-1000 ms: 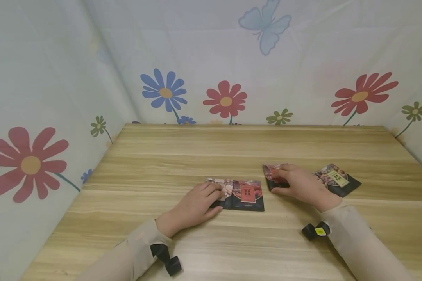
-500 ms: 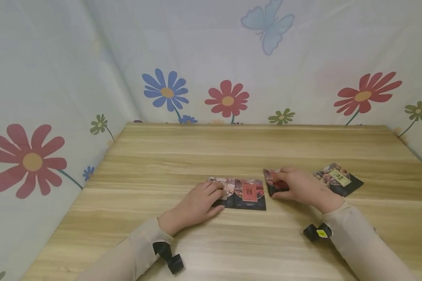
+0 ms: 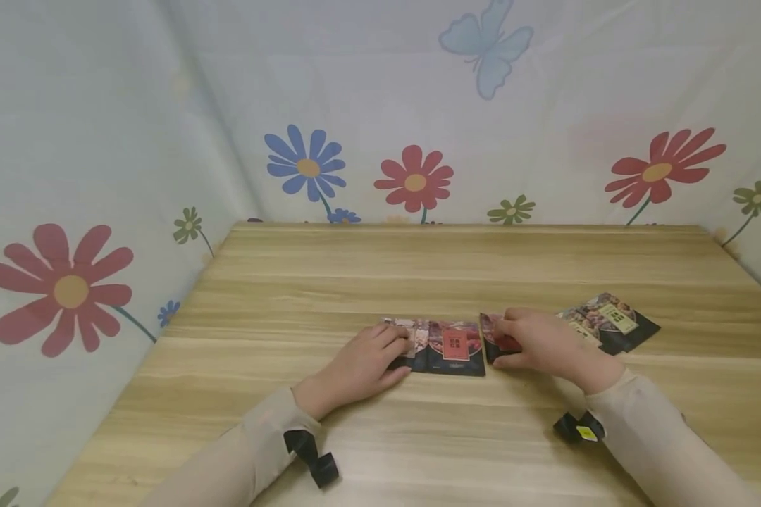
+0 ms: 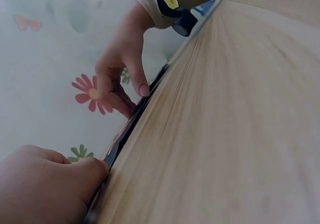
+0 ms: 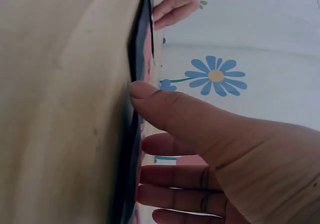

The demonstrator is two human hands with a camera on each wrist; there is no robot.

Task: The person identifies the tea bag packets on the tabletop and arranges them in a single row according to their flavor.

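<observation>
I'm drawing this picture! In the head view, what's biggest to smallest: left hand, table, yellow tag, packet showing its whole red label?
1. Table
2. Left hand
3. Packet showing its whole red label
4. Yellow tag

Dark characters, stacked in rows, on the red label (image 3: 456,346) of this packet (image 3: 456,367), but they're too blurred to read! Over to the far-right packet (image 3: 630,340): a pale yellow label (image 3: 618,319), characters too small to make out. And the right wrist camera's (image 3: 566,427) yellow sticker (image 3: 587,433)? Its tiny marking stays illegible.
</observation>
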